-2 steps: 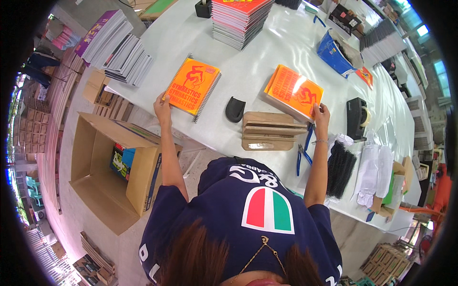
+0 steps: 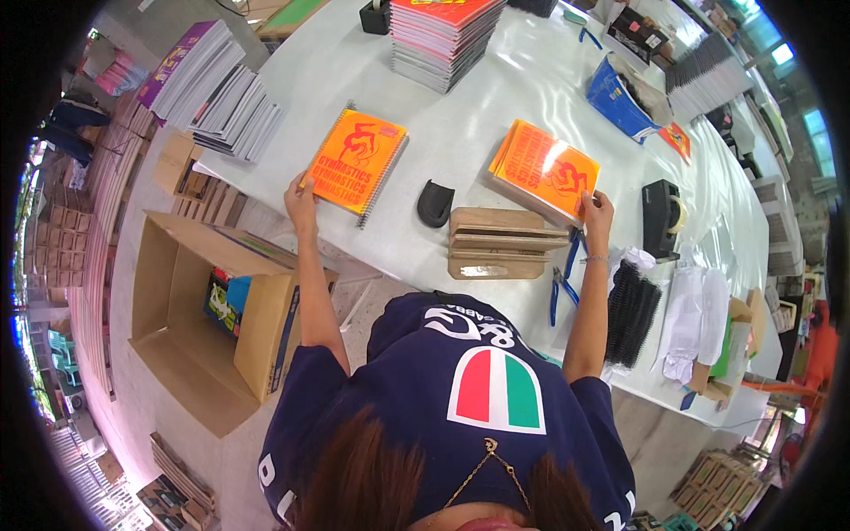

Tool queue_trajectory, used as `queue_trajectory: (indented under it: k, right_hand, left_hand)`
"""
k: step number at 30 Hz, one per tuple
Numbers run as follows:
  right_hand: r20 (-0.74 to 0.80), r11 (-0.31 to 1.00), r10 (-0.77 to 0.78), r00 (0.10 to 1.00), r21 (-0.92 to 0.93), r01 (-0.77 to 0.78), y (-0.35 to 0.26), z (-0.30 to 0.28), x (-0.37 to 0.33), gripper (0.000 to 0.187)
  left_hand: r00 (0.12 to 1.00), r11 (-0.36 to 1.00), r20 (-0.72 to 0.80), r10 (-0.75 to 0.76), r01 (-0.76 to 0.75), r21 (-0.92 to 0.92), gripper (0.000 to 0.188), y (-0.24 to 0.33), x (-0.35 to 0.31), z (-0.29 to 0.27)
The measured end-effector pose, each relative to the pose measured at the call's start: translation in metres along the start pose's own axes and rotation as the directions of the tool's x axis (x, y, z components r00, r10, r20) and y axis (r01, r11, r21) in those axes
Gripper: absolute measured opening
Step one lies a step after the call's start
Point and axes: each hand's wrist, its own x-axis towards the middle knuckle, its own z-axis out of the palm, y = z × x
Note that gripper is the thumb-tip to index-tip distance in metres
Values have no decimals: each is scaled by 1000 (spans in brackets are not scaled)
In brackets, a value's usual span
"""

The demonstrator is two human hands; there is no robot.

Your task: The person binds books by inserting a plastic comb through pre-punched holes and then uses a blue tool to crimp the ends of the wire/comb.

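On the white table at left lies a small stack of orange spiral notebooks (image 2: pixel 361 164), with black coils showing along both long edges. My left hand (image 2: pixel 301 198) pinches its lower left corner, thumb on top. To the right sits a stack of orange-covered books (image 2: pixel 544 170), its top ones slightly fanned. My right hand (image 2: pixel 597 214) is closed at the lower right corner of that stack, its fingertips partly hidden. Between the stacks are a black curved piece (image 2: pixel 436 203) and a slotted wooden block (image 2: pixel 498 244). Blue-handled pliers (image 2: pixel 564 288) lie beside my right forearm.
A tall stack of notebooks (image 2: pixel 443 44) stands at the back; books (image 2: pixel 235 111) are piled at left. At right are a blue bin (image 2: pixel 620 102), a tape dispenser (image 2: pixel 660 217) and black coils (image 2: pixel 633 314). An open cardboard box (image 2: pixel 199 354) stands left of me.
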Motion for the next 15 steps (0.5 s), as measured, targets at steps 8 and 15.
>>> queue_trajectory:
  k: [8,15]
  right_hand:
    - [-238,978,-207,949,-56,200,-11,-15,-2,17]
    - [-64,573,-119,991,810,121,1,-53,-40,34]
  left_hand:
    - [910,854,-235,341,-196,481,33,5,-19,6]
    - [934,933,128,333,-346,96,26,51,-89,62]
